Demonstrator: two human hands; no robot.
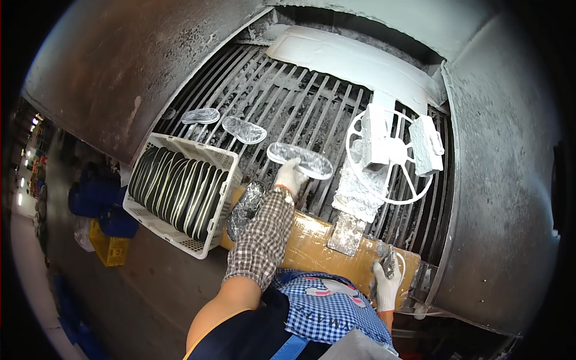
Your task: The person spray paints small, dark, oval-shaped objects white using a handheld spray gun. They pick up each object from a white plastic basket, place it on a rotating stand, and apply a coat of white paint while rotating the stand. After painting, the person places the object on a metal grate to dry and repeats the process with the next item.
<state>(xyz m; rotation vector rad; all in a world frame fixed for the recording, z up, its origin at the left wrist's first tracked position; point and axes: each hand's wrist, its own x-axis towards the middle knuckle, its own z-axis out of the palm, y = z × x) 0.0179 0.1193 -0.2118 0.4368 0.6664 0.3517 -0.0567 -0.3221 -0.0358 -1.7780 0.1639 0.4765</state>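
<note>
Handling silver sole (303,159) is prob. the step, L hand (291,176) pinching near edge w/ sole just beyond grip, R hand (386,282) closed round grey tool (390,264), & next move likely needs steady pinch, clear of white wheel (396,151) to R.

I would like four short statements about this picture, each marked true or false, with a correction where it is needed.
1. Both hands are bare. False: the left hand and the right hand wear whitish gloves.
2. The left hand touches a shiny sole-shaped piece. True.
3. The white crate holds dark pieces in a row. True.
4. The white crate is in the picture's right half. False: it is in the left half.
</note>
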